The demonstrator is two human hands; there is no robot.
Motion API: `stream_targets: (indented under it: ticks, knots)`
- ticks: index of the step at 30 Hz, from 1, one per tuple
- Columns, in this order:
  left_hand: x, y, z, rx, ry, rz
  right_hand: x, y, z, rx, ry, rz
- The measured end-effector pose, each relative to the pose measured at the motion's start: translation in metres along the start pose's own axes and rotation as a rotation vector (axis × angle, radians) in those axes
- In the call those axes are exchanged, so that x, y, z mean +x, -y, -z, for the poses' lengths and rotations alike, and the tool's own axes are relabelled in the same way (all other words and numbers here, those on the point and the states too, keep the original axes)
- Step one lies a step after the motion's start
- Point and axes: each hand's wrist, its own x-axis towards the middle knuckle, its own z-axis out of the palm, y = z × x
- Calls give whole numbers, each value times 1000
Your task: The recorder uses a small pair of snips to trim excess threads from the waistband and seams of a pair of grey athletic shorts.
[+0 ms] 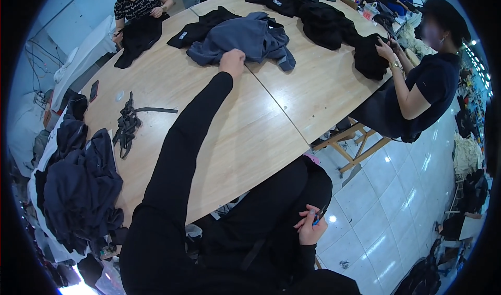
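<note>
My left arm stretches across the table, and my left hand (233, 62) is closed at the near edge of a blue-grey garment (237, 36), its fingertips partly hidden. The garment lies crumpled, a sleeve trailing to the right. Beside it on the left is a black garment (201, 27) with a small pale label. Low at the right, over my lap, my right hand (311, 231) is closed around small thread snips (319, 215) with a blue part and dark blades pointing up.
The wooden table (245, 122) holds a tangle of dark straps (127, 122), a phone (94, 91) and a row of black garments (329, 26). Dark clothes (83, 190) are heaped at the left edge. One person (141, 8) sits at far left, another (422, 81) at right; both handle black cloth.
</note>
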Motion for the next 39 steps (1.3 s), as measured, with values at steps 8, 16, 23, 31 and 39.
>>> stream_targets:
  ticks: [8, 16, 23, 31, 39]
  knots:
    - [-151, -67, 126, -573, -363, 28, 1, 4, 2, 19, -18, -34]
    - [-345, -91, 158, -319, -124, 335, -4, -2, 5, -49, 6, -14]
    - [-288, -76, 100, -163, -161, 171, -4, -1, 0, -26, 19, 3]
    - [-293, -203, 138, -780, 140, 52, -5, -5, 5, 5, -55, 15]
    - [-330, -346, 220, -2639, 732, -514, -7, -8, 6, -28, -1, 23]
